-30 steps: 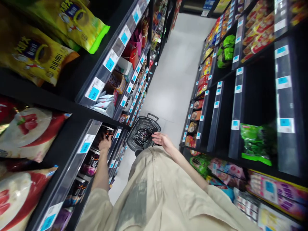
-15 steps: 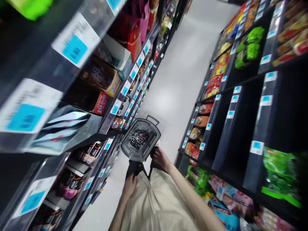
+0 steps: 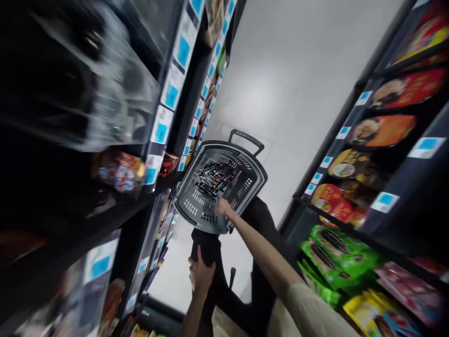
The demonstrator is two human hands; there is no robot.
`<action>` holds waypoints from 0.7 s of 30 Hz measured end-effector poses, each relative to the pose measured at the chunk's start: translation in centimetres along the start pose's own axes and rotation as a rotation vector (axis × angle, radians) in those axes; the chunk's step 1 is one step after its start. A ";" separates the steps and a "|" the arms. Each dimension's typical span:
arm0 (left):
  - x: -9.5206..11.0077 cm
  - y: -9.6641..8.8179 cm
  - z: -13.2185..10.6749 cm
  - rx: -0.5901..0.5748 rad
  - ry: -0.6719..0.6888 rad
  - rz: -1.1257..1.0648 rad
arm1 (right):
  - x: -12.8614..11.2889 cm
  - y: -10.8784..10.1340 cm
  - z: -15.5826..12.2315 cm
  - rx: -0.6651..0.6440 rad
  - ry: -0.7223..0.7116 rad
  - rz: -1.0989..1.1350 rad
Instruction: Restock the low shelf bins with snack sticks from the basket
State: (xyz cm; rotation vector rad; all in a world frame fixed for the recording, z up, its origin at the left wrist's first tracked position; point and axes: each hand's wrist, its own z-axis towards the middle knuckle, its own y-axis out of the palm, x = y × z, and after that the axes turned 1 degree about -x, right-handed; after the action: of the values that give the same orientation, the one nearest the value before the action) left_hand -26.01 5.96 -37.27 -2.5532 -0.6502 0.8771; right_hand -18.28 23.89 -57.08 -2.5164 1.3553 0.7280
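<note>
A grey plastic shopping basket (image 3: pixel 256 174) stands on the floor ahead of me, its black handle at the far side. Dark slim packets (image 3: pixel 216 175) lie in its bottom. My right hand (image 3: pixel 223 206) reaches over the near rim into the basket; its fingers are small and blurred, so I cannot tell what they hold. My left hand (image 3: pixel 201 274) lies low, fingers spread on my black trouser leg (image 3: pixel 210 243), holding nothing.
Dark shelves with blue price tags (image 3: pixel 162 132) line the left side, close and blurred. On the right, shelves hold round bowl packs (image 3: pixel 380 131) and green packets (image 3: pixel 333 248). A pale tiled aisle floor (image 3: pixel 291 79) runs beyond the basket.
My left hand left the shelf and dropped to my leg. My right hand moved forward into the basket. My view sank low and closer to the basket.
</note>
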 end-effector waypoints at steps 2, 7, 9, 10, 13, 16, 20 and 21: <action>-0.2 0.5 3.1 0.063 -0.044 -0.049 | 2.4 2.7 5.4 0.010 0.027 -0.033; -3.6 3.3 6.9 0.207 -0.019 -0.098 | 7.6 9.0 15.8 0.030 0.048 -0.118; -5.0 4.5 7.2 0.291 -0.027 -0.101 | 9.2 11.1 18.7 0.035 0.066 -0.148; -5.6 5.0 7.2 0.324 -0.027 -0.098 | 9.7 12.0 19.9 0.042 0.079 -0.157; -6.6 5.4 7.3 0.375 -0.027 -0.093 | 10.5 14.1 22.3 0.096 0.078 -0.210; -7.1 5.1 7.7 0.372 -0.016 -0.094 | 10.1 14.9 23.5 0.100 -0.025 -0.277; -7.2 4.6 8.4 0.378 -0.022 -0.124 | 9.1 14.7 24.0 -0.008 -0.106 -0.217; -7.1 4.5 8.5 0.387 -0.024 -0.136 | 9.0 14.6 24.0 -0.024 -0.103 -0.196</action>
State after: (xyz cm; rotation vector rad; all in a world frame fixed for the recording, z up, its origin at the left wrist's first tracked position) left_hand -35.09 0.07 -42.29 -2.1326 -0.5878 0.8897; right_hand -34.12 18.39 -81.32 -2.5448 1.0552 0.8229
